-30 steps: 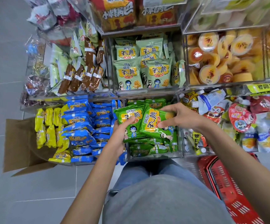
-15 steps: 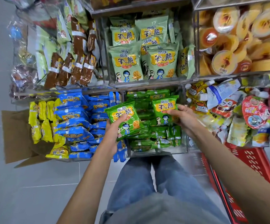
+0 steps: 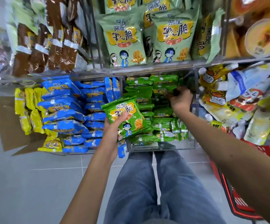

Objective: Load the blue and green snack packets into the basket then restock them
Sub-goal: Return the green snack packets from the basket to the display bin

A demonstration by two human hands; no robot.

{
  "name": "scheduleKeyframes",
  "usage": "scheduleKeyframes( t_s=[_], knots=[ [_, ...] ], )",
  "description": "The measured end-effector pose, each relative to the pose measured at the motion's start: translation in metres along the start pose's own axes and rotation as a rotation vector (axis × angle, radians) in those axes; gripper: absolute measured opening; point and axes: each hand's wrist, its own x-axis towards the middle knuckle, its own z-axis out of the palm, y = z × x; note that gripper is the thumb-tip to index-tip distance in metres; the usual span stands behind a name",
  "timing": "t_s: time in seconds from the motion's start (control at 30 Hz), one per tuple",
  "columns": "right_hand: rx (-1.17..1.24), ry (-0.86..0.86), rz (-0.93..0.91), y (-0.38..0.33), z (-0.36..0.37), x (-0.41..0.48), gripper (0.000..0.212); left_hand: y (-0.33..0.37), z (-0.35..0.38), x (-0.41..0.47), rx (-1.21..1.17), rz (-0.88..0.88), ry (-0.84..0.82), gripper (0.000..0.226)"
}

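My left hand (image 3: pixel 114 128) grips a bright green snack packet (image 3: pixel 124 115) from below, just in front of the lower clear bin. That bin holds several green packets (image 3: pixel 161 110) in stacked rows. My right hand (image 3: pixel 180 98) reaches deep into the back of the bin, fingers curled round a green packet (image 3: pixel 162 91) there. Blue packets (image 3: pixel 63 107) fill the bin to the left. The red basket (image 3: pixel 237 199) stands on the floor at the lower right, partly hidden by my right arm.
Pale green large packets (image 3: pixel 124 36) fill the shelf above. Yellow packets (image 3: pixel 27 110) and a cardboard box (image 3: pixel 5 123) lie at the left. Pouch drinks (image 3: pixel 224 97) crowd the right bin. Brown bars (image 3: pixel 40 50) hang upper left. My legs stand on grey tiles (image 3: pixel 34 183).
The view has moved closer to the shelf. My right hand has pushed its green packet further back into the bin. My left hand still holds its packet at the bin's front.
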Motion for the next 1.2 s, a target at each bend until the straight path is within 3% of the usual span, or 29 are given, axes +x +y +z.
scheduleKeyframes(
  t_s=[0.13,0.3,0.5,0.63,0.73,0.8,0.87,0.93,1.07,1.2],
  knots=[
    [-0.152,0.124,0.018,0.009,0.01,-0.004,0.03,-0.004,0.003,-0.001,0.005,-0.026,-0.012,0.121],
    [-0.165,0.132,0.049,0.009,0.019,-0.001,0.035,-0.01,0.004,-0.005,0.007,-0.015,0.0,0.105],
    [-0.24,0.163,-0.003,0.008,0.017,-0.007,0.029,-0.007,0.007,-0.013,-0.004,0.004,-0.014,0.127],
    [-0.172,0.111,0.016,0.007,0.004,-0.02,0.047,-0.003,0.007,-0.018,0.017,0.005,-0.019,0.113],
    [-0.052,0.161,0.034,-0.003,-0.008,-0.045,0.043,0.001,0.01,-0.025,0.055,0.025,-0.043,0.13],
    [0.146,0.062,0.032,-0.013,-0.017,-0.07,0.028,0.003,0.013,-0.031,0.073,0.055,-0.062,0.126],
    [0.311,-0.191,0.01,-0.023,-0.024,-0.101,0.017,0.003,0.017,-0.035,0.123,0.073,-0.067,0.111],
    [0.303,-0.364,-0.052,-0.029,-0.028,-0.125,0.013,0.001,0.022,-0.039,0.179,0.106,-0.052,0.105],
    [0.229,-0.405,-0.051,-0.035,-0.034,-0.146,0.041,-0.001,0.029,-0.046,0.266,0.184,-0.033,0.128],
    [0.236,-0.445,0.006,-0.034,-0.045,-0.142,0.037,-0.002,0.029,-0.051,0.387,0.217,-0.012,0.122]
  ],
)
